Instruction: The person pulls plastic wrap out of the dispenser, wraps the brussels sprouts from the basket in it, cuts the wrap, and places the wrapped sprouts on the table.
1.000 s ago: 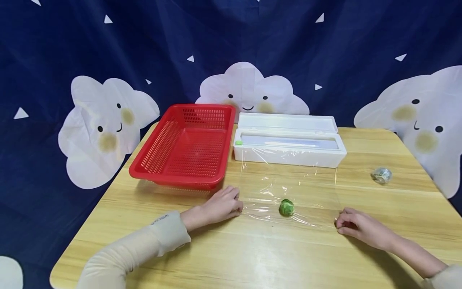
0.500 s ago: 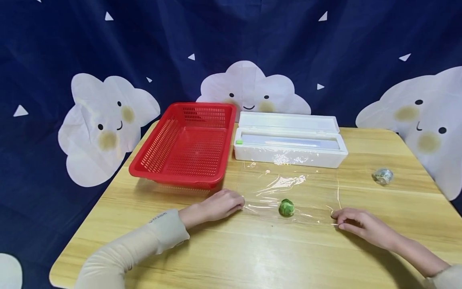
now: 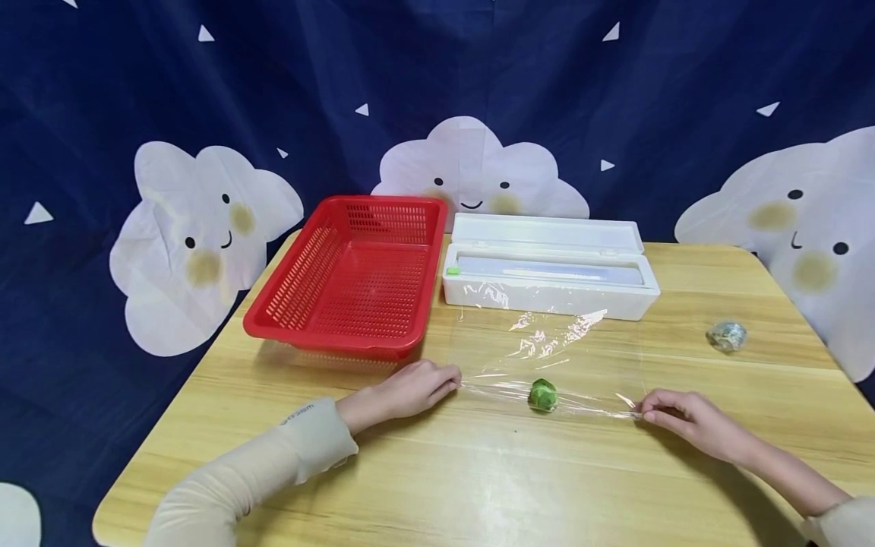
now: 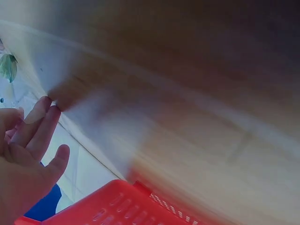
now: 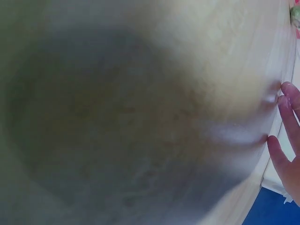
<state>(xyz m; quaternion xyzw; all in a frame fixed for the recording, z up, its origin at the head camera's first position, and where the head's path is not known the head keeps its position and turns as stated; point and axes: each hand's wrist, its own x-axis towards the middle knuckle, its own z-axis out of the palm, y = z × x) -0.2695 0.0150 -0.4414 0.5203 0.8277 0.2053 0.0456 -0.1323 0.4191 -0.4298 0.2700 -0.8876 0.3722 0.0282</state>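
A sheet of clear cling film (image 3: pixel 540 349) runs from a white dispenser box (image 3: pixel 632 305) over the table toward the person. My left hand (image 3: pixel 417 389) pinches its near left corner, beside the red basket. At the near right corner my right hand (image 3: pixel 693 422) pinches the film between thumb and fingertips. Midway between the hands sits a small green Brussels sprout (image 3: pixel 543 396) within the sheet's near edge, where the film gathers into taut creases. The left wrist view has the sprout (image 4: pixel 8 68) beyond the left fingers (image 4: pixel 40 133); the right wrist view shows the right fingertips low over the tabletop.
The red perforated basket (image 3: pixel 431 285) stands at the back left, next to the box with its lid (image 3: pixel 540 232) raised. A green slider (image 3: pixel 453 270) is at the box's left end. Toward the right lies a small bundle wrapped in film (image 3: pixel 727 336) on the wooden table (image 3: pixel 506 486).
The film's near edge has drawn up and gathered into a tighter band by the sprout. Both hands have shifted only slightly, still pinching the corners; creases and glints on the film have changed.
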